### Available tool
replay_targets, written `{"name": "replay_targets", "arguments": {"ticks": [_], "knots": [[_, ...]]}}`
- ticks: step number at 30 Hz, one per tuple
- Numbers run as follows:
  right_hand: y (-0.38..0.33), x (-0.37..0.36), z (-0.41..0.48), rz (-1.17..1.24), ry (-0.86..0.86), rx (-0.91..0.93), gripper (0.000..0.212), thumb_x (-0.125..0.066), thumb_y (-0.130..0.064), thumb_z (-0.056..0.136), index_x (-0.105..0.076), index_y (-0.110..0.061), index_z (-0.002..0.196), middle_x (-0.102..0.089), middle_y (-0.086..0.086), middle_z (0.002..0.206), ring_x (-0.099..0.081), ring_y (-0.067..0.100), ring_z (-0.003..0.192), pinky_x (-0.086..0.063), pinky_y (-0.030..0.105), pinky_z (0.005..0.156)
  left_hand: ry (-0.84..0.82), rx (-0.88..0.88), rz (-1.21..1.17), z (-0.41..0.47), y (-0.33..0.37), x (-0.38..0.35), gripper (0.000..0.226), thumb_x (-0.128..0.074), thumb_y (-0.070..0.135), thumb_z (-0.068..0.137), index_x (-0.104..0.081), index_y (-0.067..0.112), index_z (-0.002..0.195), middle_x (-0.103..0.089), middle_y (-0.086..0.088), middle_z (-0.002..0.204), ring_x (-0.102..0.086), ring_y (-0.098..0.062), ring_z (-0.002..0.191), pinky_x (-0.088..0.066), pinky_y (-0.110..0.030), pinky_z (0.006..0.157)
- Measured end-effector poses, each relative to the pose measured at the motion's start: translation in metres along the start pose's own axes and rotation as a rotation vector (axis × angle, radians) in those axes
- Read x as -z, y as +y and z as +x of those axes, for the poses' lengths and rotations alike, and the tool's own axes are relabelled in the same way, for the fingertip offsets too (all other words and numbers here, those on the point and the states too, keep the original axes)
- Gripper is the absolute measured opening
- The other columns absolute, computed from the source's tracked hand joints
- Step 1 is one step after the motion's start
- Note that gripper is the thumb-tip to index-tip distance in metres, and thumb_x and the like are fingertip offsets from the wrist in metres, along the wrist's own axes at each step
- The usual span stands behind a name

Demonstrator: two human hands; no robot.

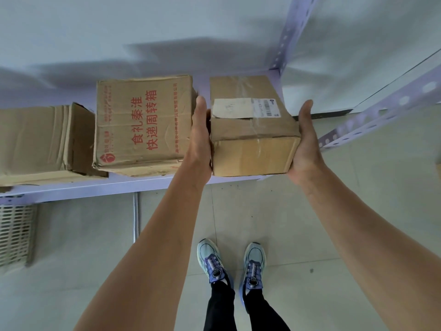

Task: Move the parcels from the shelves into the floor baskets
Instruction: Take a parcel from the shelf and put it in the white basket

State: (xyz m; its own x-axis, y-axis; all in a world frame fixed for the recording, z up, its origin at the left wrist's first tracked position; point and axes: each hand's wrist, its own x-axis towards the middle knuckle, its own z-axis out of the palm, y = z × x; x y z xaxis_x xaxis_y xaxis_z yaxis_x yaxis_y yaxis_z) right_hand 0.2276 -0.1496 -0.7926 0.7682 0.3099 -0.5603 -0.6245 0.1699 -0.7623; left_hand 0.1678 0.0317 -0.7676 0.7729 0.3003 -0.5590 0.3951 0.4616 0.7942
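Note:
A plain cardboard parcel (253,132) with a white shipping label rests at the right end of the pale purple shelf (95,187). My left hand (200,137) presses flat against its left side and my right hand (305,139) against its right side, clamping it between the palms. Left of it stands a larger box with red Chinese print (143,125), touching the back of my left hand. A crumpled brown box (45,142) lies further left. A slatted floor basket (16,237) shows under the shelf at the far left.
A perforated shelf upright (288,32) rises behind the held parcel, and a perforated rail (381,113) runs off to the right. My feet (231,266) stand on the tiled floor below. A white wall is behind the shelf.

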Motion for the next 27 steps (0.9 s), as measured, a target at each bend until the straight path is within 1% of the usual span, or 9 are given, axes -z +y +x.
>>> {"name": "replay_targets", "arguments": {"ticks": [3, 6, 9, 13, 15, 18, 20, 23, 27], "knots": [[0.011, 0.007, 0.001, -0.020, 0.012, -0.010, 0.088, -0.015, -0.081, 0.099, -0.062, -0.024, 0.147, -0.073, 0.007, 0.138, -0.070, 0.028, 0.127, -0.057, 0.049, 0.104, -0.010, 0.053, 0.019, 0.002, -0.013, 0.004, 0.080, -0.023, 0.074, 0.108, -0.070, 0.019, 0.142, -0.079, -0.007, 0.129, -0.076, -0.026, 0.119, -0.063, -0.049, 0.100], [0.022, 0.013, 0.004, -0.050, 0.033, -0.063, 0.086, -0.015, -0.085, 0.096, -0.061, -0.033, 0.147, -0.072, 0.002, 0.139, -0.069, 0.026, 0.128, -0.051, 0.055, 0.112, 0.001, 0.120, 0.021, 0.002, -0.032, 0.007, 0.082, -0.023, 0.080, 0.104, -0.067, 0.025, 0.147, -0.075, -0.003, 0.138, -0.069, -0.026, 0.133, -0.052, -0.056, 0.116], [0.036, 0.017, 0.006, -0.056, 0.016, -0.120, 0.086, -0.014, -0.084, 0.097, -0.049, -0.034, 0.157, -0.065, 0.001, 0.149, -0.062, 0.028, 0.138, -0.044, 0.061, 0.118, 0.026, 0.159, 0.023, 0.004, -0.053, 0.012, 0.080, -0.023, 0.080, 0.104, -0.067, 0.028, 0.146, -0.075, -0.002, 0.138, -0.067, -0.024, 0.134, -0.048, -0.056, 0.119], [0.048, 0.017, 0.006, -0.095, 0.022, -0.096, 0.077, -0.014, -0.076, 0.102, -0.050, -0.034, 0.156, -0.068, -0.003, 0.145, -0.064, 0.022, 0.134, -0.046, 0.058, 0.117, 0.031, 0.162, 0.010, 0.004, -0.071, 0.016, 0.066, -0.019, 0.072, 0.109, -0.067, 0.037, 0.137, -0.073, 0.002, 0.141, -0.064, -0.019, 0.137, -0.044, -0.052, 0.124], [0.049, 0.016, 0.004, -0.102, 0.028, -0.066, 0.075, -0.014, -0.074, 0.104, -0.049, -0.033, 0.156, -0.067, -0.002, 0.146, -0.064, 0.021, 0.135, -0.047, 0.057, 0.116, -0.003, 0.126, 0.013, 0.000, -0.073, 0.017, 0.065, -0.016, 0.072, 0.109, -0.060, 0.040, 0.146, -0.066, 0.006, 0.150, -0.055, -0.016, 0.146, -0.037, -0.051, 0.129], [0.042, 0.013, -0.006, -0.108, 0.022, 0.011, 0.074, -0.013, -0.069, 0.106, -0.044, -0.029, 0.160, -0.065, -0.001, 0.149, -0.062, 0.021, 0.137, -0.048, 0.052, 0.116, -0.077, 0.032, 0.014, -0.010, -0.065, 0.016, 0.073, -0.010, 0.070, 0.110, -0.039, 0.033, 0.166, -0.051, 0.011, 0.164, -0.041, -0.013, 0.157, -0.027, -0.049, 0.133], [0.034, 0.008, -0.016, -0.105, 0.020, 0.067, 0.075, -0.014, -0.067, 0.106, -0.041, -0.025, 0.161, -0.063, 0.001, 0.151, -0.060, 0.023, 0.140, -0.050, 0.049, 0.115, -0.129, -0.035, 0.016, -0.018, -0.056, 0.016, 0.075, -0.005, 0.065, 0.111, -0.037, 0.027, 0.167, -0.051, 0.005, 0.166, -0.044, -0.015, 0.156, -0.032, -0.048, 0.131], [0.018, -0.003, -0.039, -0.084, 0.027, 0.140, 0.073, -0.013, -0.062, 0.108, -0.041, -0.021, 0.161, -0.063, 0.001, 0.151, -0.059, 0.022, 0.140, -0.054, 0.040, 0.109, -0.219, -0.111, -0.009, -0.036, -0.039, 0.014, 0.073, 0.001, 0.059, 0.113, -0.044, 0.028, 0.161, -0.058, 0.003, 0.159, -0.053, -0.014, 0.149, -0.046, -0.036, 0.121], [-0.007, -0.021, -0.077, -0.067, 0.029, 0.206, 0.073, -0.010, -0.060, 0.109, -0.042, -0.019, 0.161, -0.061, 0.004, 0.153, -0.057, 0.024, 0.143, -0.053, 0.039, 0.110, -0.247, -0.176, -0.019, -0.067, -0.015, 0.017, 0.077, -0.002, 0.065, 0.110, -0.027, 0.027, 0.171, -0.045, 0.012, 0.169, -0.042, -0.005, 0.155, -0.037, -0.032, 0.128]]}}
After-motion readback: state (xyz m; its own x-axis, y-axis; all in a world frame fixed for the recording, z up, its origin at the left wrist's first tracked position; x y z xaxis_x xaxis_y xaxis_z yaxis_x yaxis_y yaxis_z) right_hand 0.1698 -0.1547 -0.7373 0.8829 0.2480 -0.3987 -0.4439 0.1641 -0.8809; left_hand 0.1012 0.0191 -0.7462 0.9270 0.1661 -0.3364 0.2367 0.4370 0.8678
